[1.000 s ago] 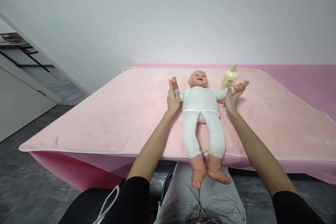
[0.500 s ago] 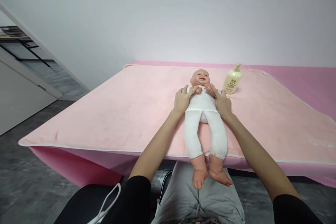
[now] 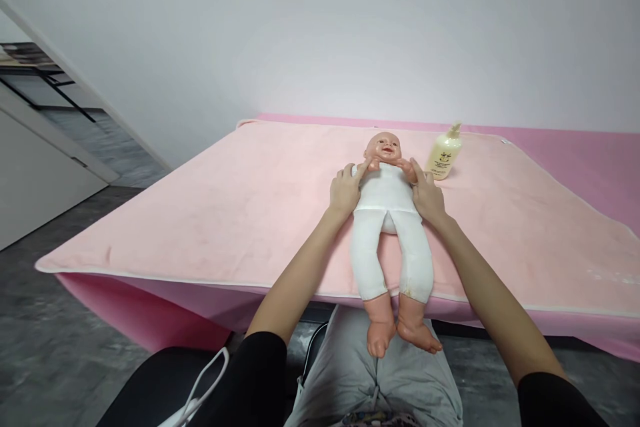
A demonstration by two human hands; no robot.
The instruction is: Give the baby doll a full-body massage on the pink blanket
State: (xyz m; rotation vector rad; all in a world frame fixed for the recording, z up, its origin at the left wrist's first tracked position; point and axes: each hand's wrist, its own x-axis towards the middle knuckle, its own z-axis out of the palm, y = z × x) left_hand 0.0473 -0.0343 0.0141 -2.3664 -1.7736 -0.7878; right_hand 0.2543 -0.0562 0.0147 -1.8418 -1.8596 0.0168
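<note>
On the fuzzy, pale pink blanket (image 3: 225,213), we have the doll (image 3: 387,197) lying on its back, its smooth, rounded head toward the wall (image 3: 320,47) and its glossy feet reaching past the near edge, over our lap. Its torso and legs are soft white fabric, slightly wrinkled, with brownish marks near one ankle cuff; its head, hands and feet have a hard, shiny look, like molded plastic.

Our left hand (image 3: 345,190) is curled narrowly about the doll's arm on that side, fingers bent over it near the shoulder. Our right hand (image 3: 429,197) holds the other arm in the same way, its fingers closed around it. Between them, both of the doll's arms are bent, with the little molded hands up by the upper chest, just below the chin.

Near the fingers of our right hand, a pale yellow bottle (image 3: 444,155) with rounded shoulders, a pump top and dark printing stands on the blanket; we cannot tell whether the two touch. Thin white piping trims the blanket, and beneath it a smoother, deeper pink cloth (image 3: 565,160) drapes past the front edge in broad folds. Below, we see our crinkled gray trousers (image 3: 375,373) and a looped white cable (image 3: 215,373) beside our black sleeve (image 3: 255,380).
</note>
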